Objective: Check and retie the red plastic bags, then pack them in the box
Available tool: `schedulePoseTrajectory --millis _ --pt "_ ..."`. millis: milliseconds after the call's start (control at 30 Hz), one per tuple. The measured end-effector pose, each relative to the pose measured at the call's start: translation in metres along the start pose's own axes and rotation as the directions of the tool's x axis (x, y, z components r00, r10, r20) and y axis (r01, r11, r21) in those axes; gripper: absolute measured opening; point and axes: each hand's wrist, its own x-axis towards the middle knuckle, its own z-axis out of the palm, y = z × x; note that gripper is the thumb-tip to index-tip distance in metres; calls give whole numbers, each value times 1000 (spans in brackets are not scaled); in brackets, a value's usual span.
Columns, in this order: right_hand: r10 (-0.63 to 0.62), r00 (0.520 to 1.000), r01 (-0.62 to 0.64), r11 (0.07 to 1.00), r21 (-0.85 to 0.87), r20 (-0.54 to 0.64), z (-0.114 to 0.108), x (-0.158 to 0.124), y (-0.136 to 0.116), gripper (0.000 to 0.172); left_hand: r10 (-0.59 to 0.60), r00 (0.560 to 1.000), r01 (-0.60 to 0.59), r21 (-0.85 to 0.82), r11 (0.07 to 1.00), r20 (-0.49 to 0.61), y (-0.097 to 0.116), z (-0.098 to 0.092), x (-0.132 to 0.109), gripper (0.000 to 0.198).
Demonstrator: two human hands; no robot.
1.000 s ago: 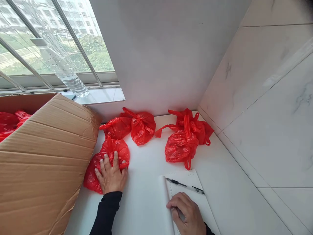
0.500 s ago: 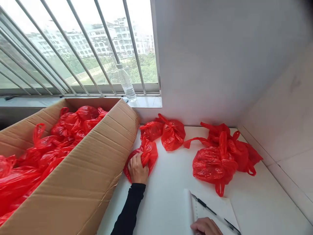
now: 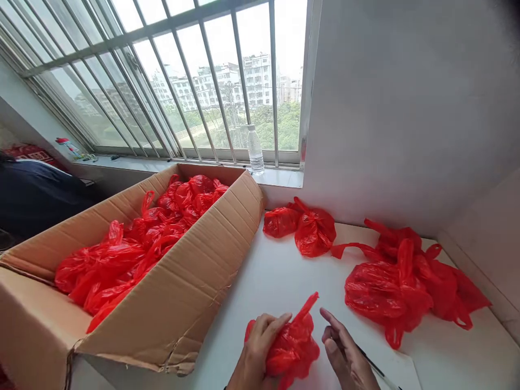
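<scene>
Well, from where I stand, the left hand (image 3: 262, 344) is curled over the side of a red bag (image 3: 294, 346), right of the box (image 3: 199, 271), by its near end; whether the desk (image 3: 260, 276) bears it, I can't tell. Farther right of the box, the right hand (image 3: 345, 352) has thumb and fingers parted, near the bag but apart from it, close to a pen (image 3: 379, 369). That plastic looks thin, slick and soft, the load probably light; a hard pinch might tear it. I'd lift by the handle (image 3: 309, 304) poking up, cupping underneath.
</scene>
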Motion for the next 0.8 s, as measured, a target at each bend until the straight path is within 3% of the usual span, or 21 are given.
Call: schedulePoseTrajectory --millis 67,167,300,433,633,700,800 --pt "50 993 -57 996 66 104 14 1 -20 66 61 998 -61 3 998 26 1 7 -15 61" --pt "48 972 -77 990 119 231 21 3 -32 55 59 998 -58 81 995 -12 0 11 -29 70" --pt "62 972 -91 989 120 227 2 10 -22 53 1 1000 1 209 978 -8 -8 1 -41 60" --pt "86 976 -116 983 145 198 -17 12 -14 50 -63 988 101 282 954 -141 -18 -12 -48 52" --pt "6 969 -60 975 214 248 -9 4 -36 47 128 991 -136 310 941 46 -10 2 -31 66" --pt "-9 969 -41 980 195 245 -10 3 -40 44 71 997 -77 239 968 33 -3 7 -20 56" --pt "-2 978 -34 985 167 211 -18 2 -35 50 -97 993 102 81 991 -61 4 3 3 35"
